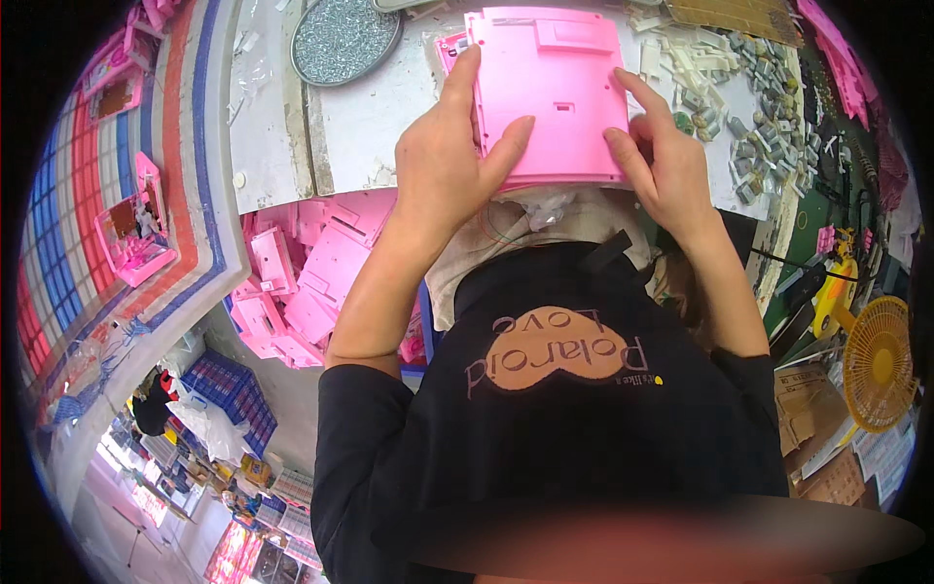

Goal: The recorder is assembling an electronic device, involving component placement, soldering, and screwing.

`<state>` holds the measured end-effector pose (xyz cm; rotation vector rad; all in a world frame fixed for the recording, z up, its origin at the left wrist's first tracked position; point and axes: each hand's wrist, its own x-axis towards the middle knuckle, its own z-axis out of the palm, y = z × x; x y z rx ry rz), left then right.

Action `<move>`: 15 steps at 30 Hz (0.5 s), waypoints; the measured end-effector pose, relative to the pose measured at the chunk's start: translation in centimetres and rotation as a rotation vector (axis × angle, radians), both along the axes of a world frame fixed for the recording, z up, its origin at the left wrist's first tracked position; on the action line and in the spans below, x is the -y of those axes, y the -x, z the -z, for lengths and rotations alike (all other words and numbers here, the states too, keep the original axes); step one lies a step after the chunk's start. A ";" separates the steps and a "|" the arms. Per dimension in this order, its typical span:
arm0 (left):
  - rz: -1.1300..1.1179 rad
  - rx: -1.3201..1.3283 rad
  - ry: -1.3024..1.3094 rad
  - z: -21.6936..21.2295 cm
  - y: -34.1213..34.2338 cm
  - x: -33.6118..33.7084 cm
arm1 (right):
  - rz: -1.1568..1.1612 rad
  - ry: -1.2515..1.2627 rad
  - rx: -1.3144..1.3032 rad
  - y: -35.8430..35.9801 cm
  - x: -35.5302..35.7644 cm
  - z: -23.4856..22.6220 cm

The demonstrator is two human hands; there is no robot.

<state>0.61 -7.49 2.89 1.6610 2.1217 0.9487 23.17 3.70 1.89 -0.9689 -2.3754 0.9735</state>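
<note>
A pink plastic housing panel (555,97), squarish with a raised block near its far edge and a small slot in its middle, is between my hands over the near part of the white worktable. My left hand (452,141) grips its left side, thumb lying on the face. On the right side, my right hand (662,151) holds the edge, with its thumb and index finger at the rim. Another pink part (453,45) shows partly behind the panel's far left corner. What lies beneath the panel is hidden.
A round tray of small metal screws (346,41) stands at the far left. Loose grey metal pieces (764,117) and white plastic parts (681,58) lie to the right. Pink housings (321,268) fill a bin below the table's left side. A yellow fan (880,365) stands right.
</note>
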 end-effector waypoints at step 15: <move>-0.137 0.074 0.131 0.7 -0.6 2.4 | -0.282 -0.237 0.029 1.8 -2.6 0.7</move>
